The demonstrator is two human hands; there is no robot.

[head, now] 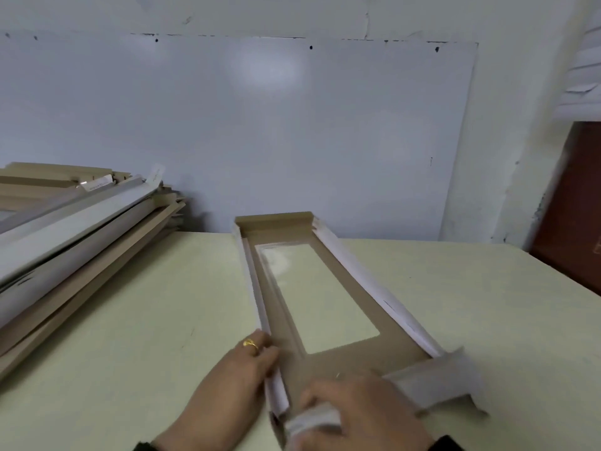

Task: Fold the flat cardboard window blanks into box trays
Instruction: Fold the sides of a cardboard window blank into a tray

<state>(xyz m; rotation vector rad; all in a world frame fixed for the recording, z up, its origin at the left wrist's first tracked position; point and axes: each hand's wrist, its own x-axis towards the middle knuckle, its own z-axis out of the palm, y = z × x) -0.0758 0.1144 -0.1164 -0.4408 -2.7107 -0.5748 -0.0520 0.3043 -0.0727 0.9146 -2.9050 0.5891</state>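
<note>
We see a long cardboard window blank (pixel 292 323) lying on the pale green table (pixel 130 320), running from the near edge toward the grey wall panel (pixel 260 125), already partly raised into a tray. Its far end flap stands upright just in front of the panel, and both long side walls are folded up, white on their outer faces and brown inside. The clear window (pixel 312 294) sits in the brown floor, with the table colour showing through it. Our left hand (pixel 240 372) lies against the near part of the left side wall, fingers curled over its edge and holding it upright; a gold ring (pixel 251 344) shows on one finger. Our right hand (pixel 351 415) is at the near end of the blank, its fingers bent round a white flap (pixel 312 421) at the near left corner; motion blur keeps us from telling exactly how the fingertips lie. The near end flap (pixel 435 382) to the right of that hand is half raised and tilted, also blurred. On the left side of the table, well apart from the blank, rests a slanting stack of cardboard pieces (pixel 74 229), brown and grey-white. At the far right we see a brown door (pixel 572 206) and some white layered material (pixel 585 66) above it.
</note>
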